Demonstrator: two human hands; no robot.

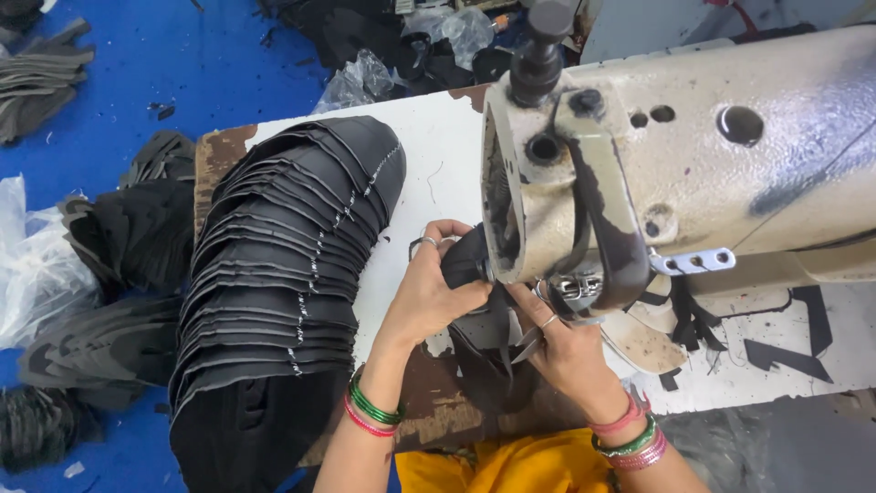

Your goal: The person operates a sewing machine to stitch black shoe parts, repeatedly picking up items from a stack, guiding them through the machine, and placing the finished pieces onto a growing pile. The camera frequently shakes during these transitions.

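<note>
With the left hand (429, 297) and the right hand (561, 342) both pinching the curved black leather piece (479, 315) beneath the cream sewing machine head (675, 164), steady feeding likely wants fingertips clear of the hidden needle.

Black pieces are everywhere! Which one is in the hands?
The black piece at the sewing machine, pinched between left hand and right hand; the stacked pile lies untouched.

We see bright, even light from above, with soft shadows under the machine (693, 173). Its pale casing shows mild glare. The frame bends at its edges; focus is fairly sharp.
</note>
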